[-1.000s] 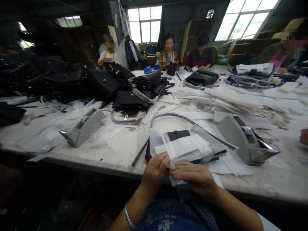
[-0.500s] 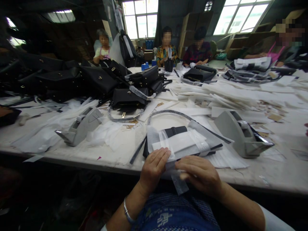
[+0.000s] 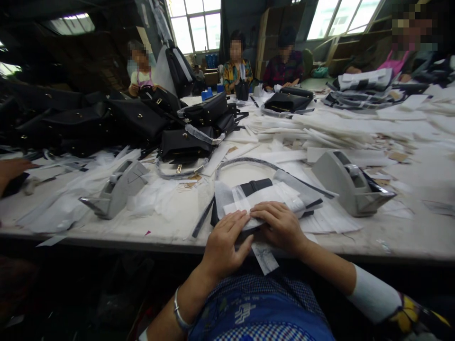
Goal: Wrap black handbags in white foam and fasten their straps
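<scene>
A black bag half wrapped in white foam sheet lies at the near edge of the table. My left hand lies flat on the wrapping's near left part, fingers stretched out. My right hand presses flat on the wrapping beside it, fingers extended. A strip of clear tape or plastic hangs over the table edge below my hands. The bag's long black strap loops behind it.
Two grey tape dispensers stand left and right of the bag. Black handbags pile at the left and middle. White foam sheets cover the right side. Several people sit at the far side; another person's hand shows at the left edge.
Both hands moved forward from the table edge onto the wrapped bag and flattened on it. The clear strip they held now hangs loose below. The view shifted slightly right and down.
</scene>
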A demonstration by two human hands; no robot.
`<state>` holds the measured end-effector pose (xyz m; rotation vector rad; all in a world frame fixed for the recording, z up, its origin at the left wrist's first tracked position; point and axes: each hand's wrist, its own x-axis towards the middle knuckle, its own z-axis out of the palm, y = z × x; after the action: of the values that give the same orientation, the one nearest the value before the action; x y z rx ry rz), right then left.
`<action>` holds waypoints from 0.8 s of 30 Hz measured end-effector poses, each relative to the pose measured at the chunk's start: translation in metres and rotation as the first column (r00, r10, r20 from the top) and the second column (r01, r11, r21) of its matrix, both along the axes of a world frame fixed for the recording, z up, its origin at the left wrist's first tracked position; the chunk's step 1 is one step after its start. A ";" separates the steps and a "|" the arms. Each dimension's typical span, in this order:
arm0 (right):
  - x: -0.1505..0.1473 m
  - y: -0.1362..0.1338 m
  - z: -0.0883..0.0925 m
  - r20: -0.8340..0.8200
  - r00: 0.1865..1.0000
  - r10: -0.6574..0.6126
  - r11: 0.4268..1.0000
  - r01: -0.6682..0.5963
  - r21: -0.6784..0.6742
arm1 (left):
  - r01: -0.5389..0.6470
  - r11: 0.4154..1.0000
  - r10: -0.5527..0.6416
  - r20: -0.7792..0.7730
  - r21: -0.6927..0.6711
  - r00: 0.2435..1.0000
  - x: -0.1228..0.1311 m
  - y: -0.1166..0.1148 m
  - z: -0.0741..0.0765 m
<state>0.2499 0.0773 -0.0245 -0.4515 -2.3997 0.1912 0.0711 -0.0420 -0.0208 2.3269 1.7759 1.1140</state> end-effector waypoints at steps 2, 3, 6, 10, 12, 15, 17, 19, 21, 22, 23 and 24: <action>0.002 -0.002 -0.003 -0.012 1.000 -0.007 1.000 0.007 0.005 | -0.055 0.987 0.062 -0.045 0.150 0.997 0.002 0.005 -0.009; 0.006 -0.004 -0.004 -0.017 1.000 0.005 1.000 -0.005 0.014 | -0.065 0.973 0.082 -0.071 0.223 0.994 0.002 0.008 -0.015; 0.021 -0.012 -0.003 -0.048 0.997 0.063 0.997 -0.061 0.042 | -0.063 0.942 0.108 -0.120 0.329 0.987 0.002 0.012 -0.027; 0.025 -0.009 0.018 -0.012 1.000 0.022 1.000 -0.022 0.023 | -0.052 0.938 0.104 -0.133 0.343 0.986 0.002 0.012 -0.031; 0.008 0.005 0.030 0.118 0.993 -0.031 0.999 0.031 0.009 | -0.059 0.930 0.111 -0.125 0.363 0.986 0.003 0.012 -0.031; -0.036 0.036 0.042 0.354 0.932 -0.072 0.996 0.084 -0.019 | -0.066 0.923 0.124 -0.129 0.380 0.984 0.003 0.012 -0.033; -0.064 0.052 0.043 0.498 0.867 -0.033 0.996 0.070 -0.058 | -0.071 0.920 0.131 -0.133 0.386 0.982 0.004 0.013 -0.034; -0.086 0.061 0.042 0.587 0.809 0.025 0.997 0.026 -0.078 | -0.074 0.914 0.136 -0.131 0.398 0.982 0.004 0.013 -0.035; -0.098 0.061 0.039 0.626 0.777 0.064 0.998 -0.034 -0.059 | -0.075 0.905 0.138 -0.122 0.418 0.983 0.004 0.013 -0.036; -0.101 0.059 0.038 0.630 0.773 0.070 0.998 -0.057 -0.040 | -0.076 0.902 0.138 -0.116 0.425 0.984 0.004 0.013 -0.036; -0.103 0.057 0.037 0.630 0.774 0.071 0.997 -0.073 -0.023 | -0.077 0.899 0.137 -0.111 0.431 0.984 0.004 0.013 -0.036; -0.103 0.054 0.036 0.626 0.776 0.074 0.996 -0.084 -0.013 | -0.077 0.898 0.137 -0.108 0.434 0.985 0.004 0.012 -0.036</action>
<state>0.1473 0.1313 0.0118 -0.4566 -3.0827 0.0585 0.0753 -0.0296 -0.0570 2.6242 1.8840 1.5376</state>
